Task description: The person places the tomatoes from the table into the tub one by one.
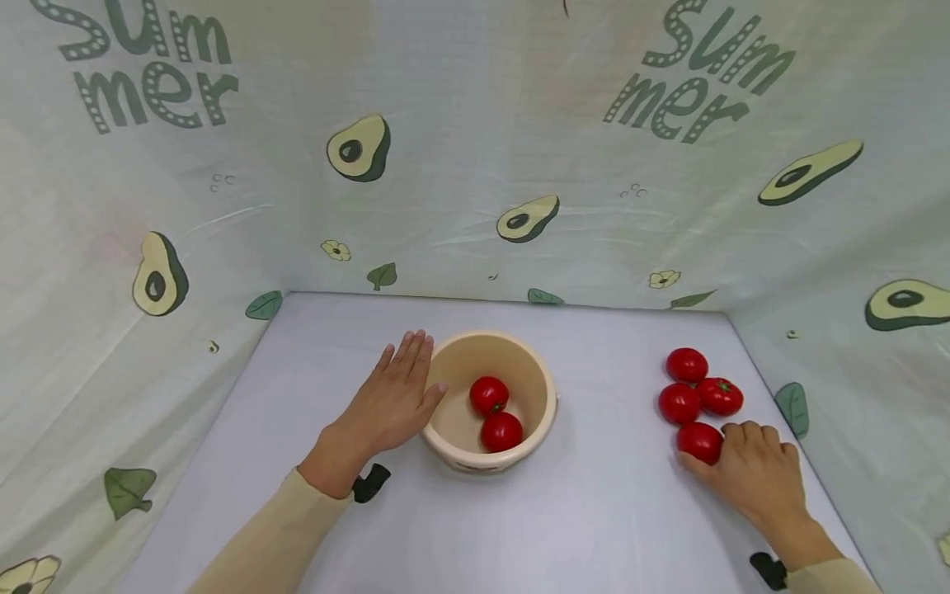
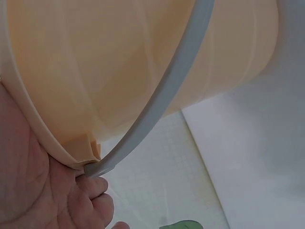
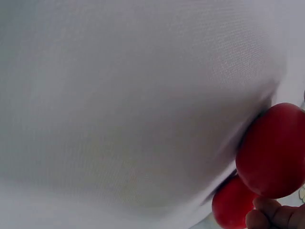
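Note:
A cream bucket (image 1: pixel 549 404) stands mid-table with two red tomatoes (image 1: pixel 489 396) inside. My left hand (image 1: pixel 389 404) rests on its left rim, fingers straight; the left wrist view shows the palm (image 2: pixel 43 191) against the rim beside the grey handle (image 2: pixel 167 81). At the right, my right hand (image 1: pixel 760 474) has thumb and fingers around the nearest tomato (image 1: pixel 699 443), which is on the table. Fingertips (image 3: pixel 267 210) and two tomatoes (image 3: pixel 274 150) show at the edge of the right wrist view.
Just beyond the right hand, several more tomatoes (image 1: pixel 679 403) sit grouped close together on the white table (image 1: pixel 594 511). A pale cloth (image 1: pixel 445 99) with avocado prints hangs behind and at both sides of the table.

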Demonstrator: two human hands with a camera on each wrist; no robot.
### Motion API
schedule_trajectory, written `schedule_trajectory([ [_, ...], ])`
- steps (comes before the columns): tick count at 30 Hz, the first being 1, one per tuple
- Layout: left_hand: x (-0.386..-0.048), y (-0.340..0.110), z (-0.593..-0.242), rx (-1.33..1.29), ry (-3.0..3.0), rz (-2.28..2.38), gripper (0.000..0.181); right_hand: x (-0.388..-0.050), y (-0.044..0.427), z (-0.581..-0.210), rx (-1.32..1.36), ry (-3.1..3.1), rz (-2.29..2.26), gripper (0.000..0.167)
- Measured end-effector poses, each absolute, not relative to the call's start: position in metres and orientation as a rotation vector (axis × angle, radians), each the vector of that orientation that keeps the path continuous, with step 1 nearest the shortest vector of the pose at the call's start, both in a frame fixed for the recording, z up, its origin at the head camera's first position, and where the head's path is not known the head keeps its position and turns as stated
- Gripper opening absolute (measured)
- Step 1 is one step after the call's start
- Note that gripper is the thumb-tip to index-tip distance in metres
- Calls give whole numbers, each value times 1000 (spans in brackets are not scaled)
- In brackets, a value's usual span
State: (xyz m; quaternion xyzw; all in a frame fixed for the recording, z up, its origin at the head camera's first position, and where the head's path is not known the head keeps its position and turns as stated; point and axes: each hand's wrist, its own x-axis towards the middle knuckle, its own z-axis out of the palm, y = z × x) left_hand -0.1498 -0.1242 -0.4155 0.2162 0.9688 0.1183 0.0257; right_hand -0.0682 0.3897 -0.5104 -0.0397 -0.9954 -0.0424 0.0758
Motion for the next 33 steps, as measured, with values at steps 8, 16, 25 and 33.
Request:
schedule_trajectory([
  [8, -150, -122, -414, 647, 2994, 356, 75, -70, 388, -512, -165, -2997, -93, 89],
  [16, -146, -120, -414, 635, 3036, 351, 73, -72, 389, -491, -38, -2783, -48, 78],
  [25, -143, -118, -413, 612, 3053, 340, 73, -122, 336, -437, 365, -2450, 53, 77],
  [33, -144, -118, -412, 600, 3027, 283, 75, -166, 235, -389, 667, -2442, 235, 71],
])
